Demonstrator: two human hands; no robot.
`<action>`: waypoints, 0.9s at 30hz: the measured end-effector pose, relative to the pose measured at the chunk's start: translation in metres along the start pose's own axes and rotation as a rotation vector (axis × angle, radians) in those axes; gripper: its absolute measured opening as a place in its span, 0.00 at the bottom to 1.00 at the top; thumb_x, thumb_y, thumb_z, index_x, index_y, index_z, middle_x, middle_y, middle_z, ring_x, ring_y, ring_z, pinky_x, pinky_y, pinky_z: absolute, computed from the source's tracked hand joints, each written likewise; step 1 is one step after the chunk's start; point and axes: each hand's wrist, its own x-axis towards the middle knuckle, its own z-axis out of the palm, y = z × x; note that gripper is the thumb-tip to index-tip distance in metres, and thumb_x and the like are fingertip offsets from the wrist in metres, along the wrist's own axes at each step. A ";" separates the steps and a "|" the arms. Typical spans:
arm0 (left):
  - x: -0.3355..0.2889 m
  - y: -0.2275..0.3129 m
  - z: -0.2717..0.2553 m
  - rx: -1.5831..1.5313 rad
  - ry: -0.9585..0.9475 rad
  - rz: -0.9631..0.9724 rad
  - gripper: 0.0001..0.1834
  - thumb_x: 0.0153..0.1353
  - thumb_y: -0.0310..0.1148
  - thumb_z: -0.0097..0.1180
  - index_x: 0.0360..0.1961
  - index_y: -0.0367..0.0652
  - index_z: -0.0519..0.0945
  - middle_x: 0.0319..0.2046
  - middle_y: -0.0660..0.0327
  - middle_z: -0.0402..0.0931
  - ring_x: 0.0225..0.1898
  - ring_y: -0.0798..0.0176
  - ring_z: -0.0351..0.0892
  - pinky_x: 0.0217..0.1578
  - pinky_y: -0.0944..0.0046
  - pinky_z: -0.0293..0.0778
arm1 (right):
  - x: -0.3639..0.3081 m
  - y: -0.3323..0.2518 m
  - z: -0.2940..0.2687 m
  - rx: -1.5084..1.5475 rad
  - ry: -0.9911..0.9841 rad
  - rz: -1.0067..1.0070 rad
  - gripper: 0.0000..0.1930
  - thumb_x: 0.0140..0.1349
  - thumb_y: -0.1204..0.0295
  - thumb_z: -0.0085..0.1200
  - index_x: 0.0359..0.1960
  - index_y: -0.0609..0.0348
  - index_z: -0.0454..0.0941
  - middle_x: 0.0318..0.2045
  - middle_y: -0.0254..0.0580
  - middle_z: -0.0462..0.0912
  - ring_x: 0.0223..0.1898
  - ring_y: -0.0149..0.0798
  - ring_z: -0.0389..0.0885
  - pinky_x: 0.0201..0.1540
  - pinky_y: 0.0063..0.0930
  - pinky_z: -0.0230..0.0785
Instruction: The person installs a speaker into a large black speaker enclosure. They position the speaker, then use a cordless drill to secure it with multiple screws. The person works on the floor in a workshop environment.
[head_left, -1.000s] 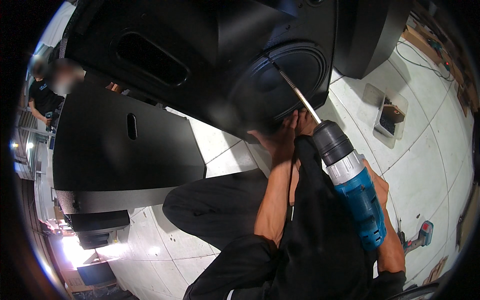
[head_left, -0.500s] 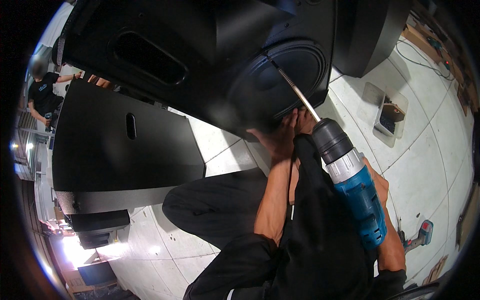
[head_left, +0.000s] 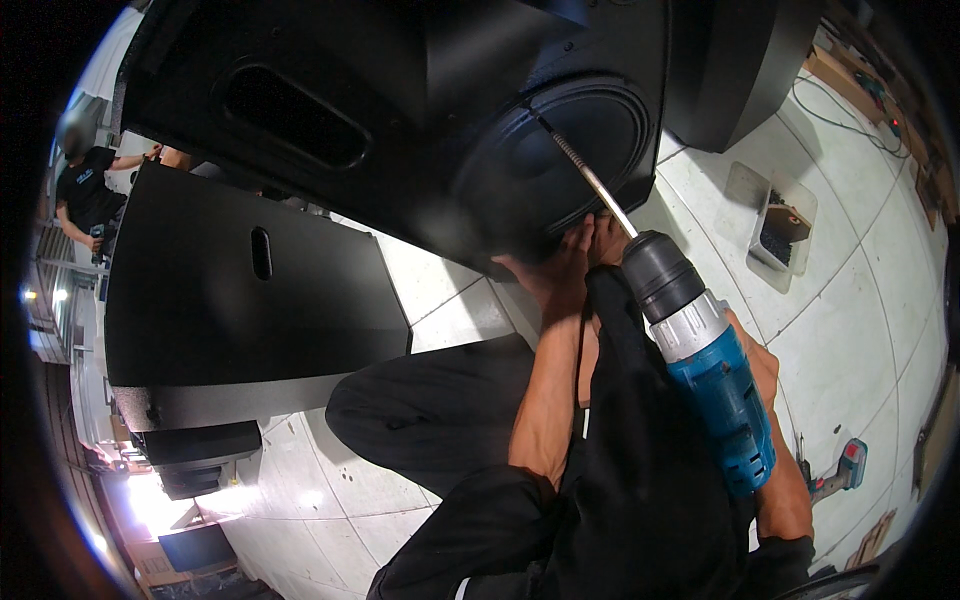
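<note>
My right hand [head_left: 755, 360], mostly hidden behind the tool, is closed around a blue and silver power drill [head_left: 715, 380] with a black chuck. A long screwdriver bit [head_left: 590, 175] runs from the chuck, its tip at the upper left rim of a round black speaker cone [head_left: 575, 150]. That cone is set in a large black speaker cabinet [head_left: 420, 170]. Against the cabinet's near edge, below the cone, lies my left hand [head_left: 558, 272], thumb spread away from the stretched fingers. Beside it, part of a bare foot [head_left: 608, 242] shows at the end of my trouser leg.
Another black cabinet [head_left: 250, 290] stands to the left, and a dark one [head_left: 745, 70] at the upper right. On the tiled floor sit a clear plastic box [head_left: 770, 230] of small dark parts and a second power tool [head_left: 845, 470]. A person [head_left: 88, 190] works at far left.
The drill and both hands stay almost in place, the bit still at the cone's rim. The cabinet's picture shifts slightly. At far left the other person's arm has moved a little.
</note>
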 end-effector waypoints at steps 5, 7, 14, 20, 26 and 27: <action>-0.002 0.031 0.002 0.039 -0.008 0.062 0.71 0.38 0.77 0.60 0.72 0.46 0.38 0.71 0.43 0.35 0.72 0.37 0.38 0.72 0.44 0.43 | 0.005 0.012 0.020 0.053 0.014 -0.067 0.30 0.56 0.80 0.60 0.62 0.67 0.68 0.49 0.61 0.80 0.46 0.51 0.84 0.50 0.38 0.75; 0.001 0.009 0.002 -0.003 -0.005 0.007 0.71 0.38 0.77 0.60 0.72 0.46 0.38 0.71 0.43 0.35 0.72 0.37 0.38 0.72 0.44 0.43 | 0.007 0.001 0.005 -0.059 0.019 -0.073 0.30 0.56 0.80 0.61 0.62 0.67 0.68 0.49 0.62 0.80 0.46 0.51 0.84 0.50 0.37 0.75; 0.002 0.019 0.001 -0.051 0.007 -0.004 0.72 0.38 0.77 0.60 0.72 0.45 0.38 0.71 0.43 0.35 0.72 0.37 0.38 0.72 0.44 0.43 | 0.010 0.006 0.009 -0.011 0.000 -0.047 0.27 0.58 0.78 0.59 0.61 0.68 0.69 0.50 0.62 0.79 0.46 0.51 0.84 0.51 0.37 0.75; 0.004 0.012 -0.004 -0.008 -0.060 -0.027 0.72 0.38 0.77 0.60 0.72 0.46 0.36 0.71 0.42 0.34 0.71 0.35 0.39 0.72 0.44 0.43 | 0.015 0.000 0.003 -0.040 -0.005 -0.022 0.26 0.58 0.78 0.58 0.60 0.68 0.70 0.50 0.61 0.80 0.46 0.50 0.84 0.50 0.36 0.75; 0.009 0.045 -0.023 0.079 -0.216 -0.091 0.69 0.42 0.80 0.52 0.72 0.49 0.37 0.70 0.40 0.34 0.70 0.33 0.40 0.71 0.41 0.43 | 0.017 0.010 0.018 0.029 -0.017 -0.017 0.27 0.58 0.76 0.59 0.61 0.66 0.70 0.49 0.61 0.80 0.46 0.50 0.84 0.50 0.35 0.75; 0.014 0.023 -0.029 0.013 -0.225 -0.157 0.67 0.43 0.81 0.50 0.72 0.49 0.37 0.70 0.40 0.34 0.70 0.33 0.40 0.71 0.40 0.43 | 0.016 0.002 0.004 -0.023 -0.015 0.023 0.27 0.58 0.76 0.59 0.61 0.65 0.70 0.49 0.61 0.80 0.46 0.50 0.84 0.50 0.36 0.75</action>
